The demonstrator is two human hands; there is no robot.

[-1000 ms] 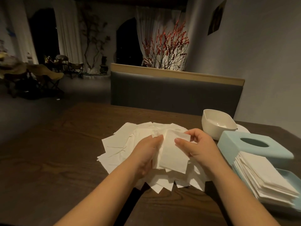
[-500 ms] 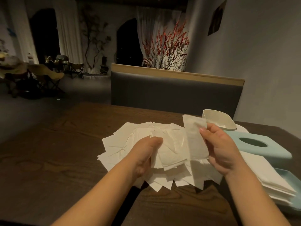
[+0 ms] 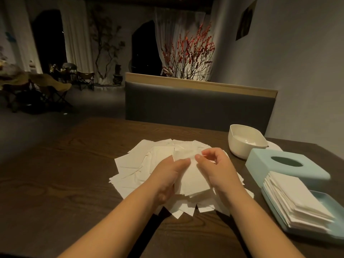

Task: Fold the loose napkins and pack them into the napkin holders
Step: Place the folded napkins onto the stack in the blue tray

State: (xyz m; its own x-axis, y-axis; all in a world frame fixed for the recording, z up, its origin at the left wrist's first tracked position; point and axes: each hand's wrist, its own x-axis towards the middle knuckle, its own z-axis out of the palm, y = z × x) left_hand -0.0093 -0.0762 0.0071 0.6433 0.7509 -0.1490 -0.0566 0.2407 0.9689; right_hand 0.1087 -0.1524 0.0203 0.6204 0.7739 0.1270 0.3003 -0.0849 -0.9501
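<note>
Head view, napkin in hand: a single white napkin (image 3: 189, 175) is held up just above the loose pile (image 3: 141, 164), which fans out over the middle of the dark wooden tabletop (image 3: 55, 183).
Left hand (image 3: 168, 175): it grips the napkin's left edge, fingers curled in behind the paper, thumb on the near face.
Right hand (image 3: 216, 166): thumb and forefinger pinch the top edge near the upper corner; the other fingers look loosely bent, though the dim light makes that hard to be sure of.
Arms: both forearms reach in from the near edge and meet over the pile, wrists close together.
Folded stack (image 3: 297, 200): well off to the right, lying in the blue base tray (image 3: 333, 229).
Blue holder lid (image 3: 270, 164): just behind that stack, oval slot facing up.
White bowl-shaped holder (image 3: 245, 140): further back on the right, apart from the pile.
Doing the fold well: I would bring the pinched top edge down to the bottom edge so the corners match, keep the left hand firm, then run a finger along the crease before adding it to the stack.
</note>
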